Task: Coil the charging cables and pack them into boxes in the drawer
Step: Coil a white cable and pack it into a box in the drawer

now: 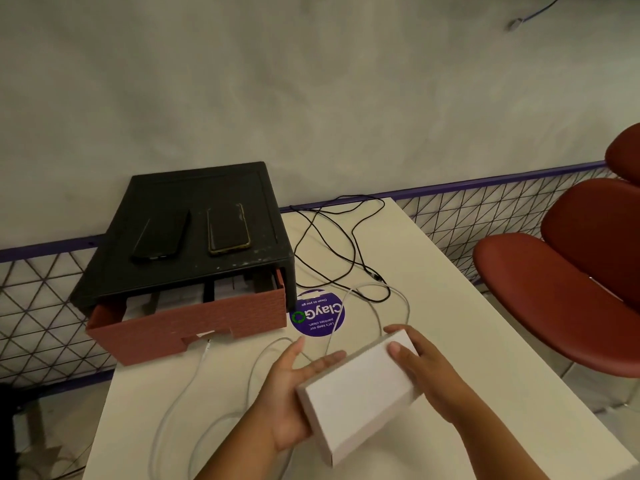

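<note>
1. Both of your hands are on the white box (360, 393), held just above the table (433, 271) in the lower centre of the frame. Your left hand (294, 386) cradles its left side with the fingers laid fairly straight. Your right hand (429, 372) wraps the far end, thumb on top.
2. The box looks closed; whether anything is inside cannot be told.
3. Nothing looks coiled yet. The white cable (207, 351) sprawls in loose loops across the table, from beside the drawer down to the lower left of the frame and past your hands.
4. The black cable (377, 276) lies just as loose in the centre of the frame, trailing to the table's back edge.
5. The reddish drawer (194, 327) stands partly pulled out at the left; pale shapes show inside, probably more boxes.
6. By my reading you are near the start: both cables remain to be coiled, boxed and put in the drawer.
</note>
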Action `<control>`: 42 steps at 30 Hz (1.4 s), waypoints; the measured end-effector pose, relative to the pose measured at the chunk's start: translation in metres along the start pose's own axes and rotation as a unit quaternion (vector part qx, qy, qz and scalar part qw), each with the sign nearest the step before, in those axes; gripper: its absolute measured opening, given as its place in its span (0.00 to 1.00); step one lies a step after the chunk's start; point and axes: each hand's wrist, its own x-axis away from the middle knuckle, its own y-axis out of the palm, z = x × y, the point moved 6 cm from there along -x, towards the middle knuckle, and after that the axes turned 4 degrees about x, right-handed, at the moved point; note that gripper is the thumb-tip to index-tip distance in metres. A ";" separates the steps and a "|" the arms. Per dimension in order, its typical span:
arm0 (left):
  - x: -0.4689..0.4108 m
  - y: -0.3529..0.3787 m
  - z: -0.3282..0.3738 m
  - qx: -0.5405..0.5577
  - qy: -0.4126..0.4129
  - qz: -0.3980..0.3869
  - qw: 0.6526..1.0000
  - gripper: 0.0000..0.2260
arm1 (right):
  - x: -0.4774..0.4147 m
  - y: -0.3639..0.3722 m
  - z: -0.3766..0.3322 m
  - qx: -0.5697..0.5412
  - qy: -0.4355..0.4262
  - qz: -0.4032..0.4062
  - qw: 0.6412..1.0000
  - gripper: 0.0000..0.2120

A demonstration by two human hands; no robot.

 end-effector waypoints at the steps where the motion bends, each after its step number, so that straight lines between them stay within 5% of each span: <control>1: -0.003 -0.003 0.000 0.011 0.007 0.014 1.000 0.26 | 0.001 -0.007 0.015 0.013 0.019 0.024 0.999 0.24; 6: -0.031 -0.030 -0.025 -0.149 0.086 0.146 0.974 0.13 | 0.008 -0.025 0.087 0.033 0.133 0.120 0.983 0.16; 11: -0.051 -0.039 -0.048 -0.489 0.135 0.197 0.839 0.27 | 0.005 -0.029 0.116 0.164 0.174 0.174 0.955 0.17; 18: -0.057 -0.037 -0.050 -0.542 0.175 0.211 0.794 0.27 | -0.002 -0.031 0.116 0.265 0.160 0.180 0.934 0.25; 21: -0.050 -0.043 -0.042 -0.503 0.184 0.238 0.810 0.25 | -0.005 -0.030 0.100 0.280 0.130 0.208 0.928 0.26; 28: 0.008 -0.084 0.058 -0.205 0.292 0.306 0.883 0.08 | -0.044 0.018 0.017 0.288 -0.006 0.187 0.939 0.19; 33: 0.035 -0.121 0.105 -0.037 0.277 0.303 0.911 0.11 | -0.083 0.083 -0.049 0.289 -0.103 0.104 0.946 0.23; 36: 0.037 -0.139 0.118 0.074 0.249 0.276 0.926 0.22 | -0.103 0.119 -0.085 0.343 -0.141 0.052 0.927 0.24; 42: 0.030 -0.142 0.135 0.204 0.247 0.225 0.920 0.33 | -0.144 0.155 -0.114 0.409 -0.132 0.022 0.902 0.25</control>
